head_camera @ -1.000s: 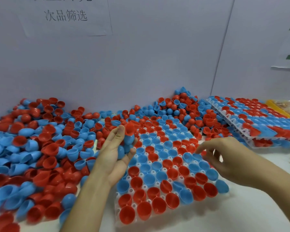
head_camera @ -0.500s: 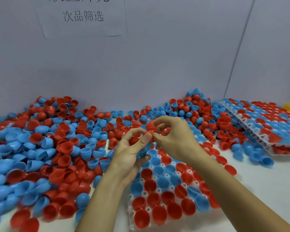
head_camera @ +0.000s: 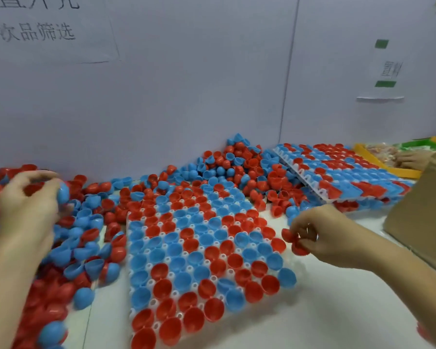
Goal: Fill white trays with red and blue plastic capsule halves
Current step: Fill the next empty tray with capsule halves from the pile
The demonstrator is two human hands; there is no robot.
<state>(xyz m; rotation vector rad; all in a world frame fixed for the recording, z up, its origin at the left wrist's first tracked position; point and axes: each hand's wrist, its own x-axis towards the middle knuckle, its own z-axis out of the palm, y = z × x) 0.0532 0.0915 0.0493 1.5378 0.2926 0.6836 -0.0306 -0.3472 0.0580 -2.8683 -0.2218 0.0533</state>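
A white tray (head_camera: 172, 275) lies in front of me, its cells holding red and blue capsule halves. My right hand (head_camera: 322, 233) hovers at the tray's right edge and pinches red capsule halves (head_camera: 293, 241) in its fingertips. My left hand (head_camera: 28, 202) is over the loose pile (head_camera: 81, 238) on the left, blurred, its fingers curled round capsule halves with a blue half (head_camera: 63, 193) showing at the fingertips.
More loose halves (head_camera: 237, 170) are heaped against the back wall. Stacked filled trays (head_camera: 342, 175) sit at the back right. A cardboard box (head_camera: 423, 212) stands at the right edge, with a yellow bin (head_camera: 378, 161) behind it.
The hands, together above the tray half a second ago, have parted. The left went out over the left pile; the right moved to the tray's right edge with red halves.
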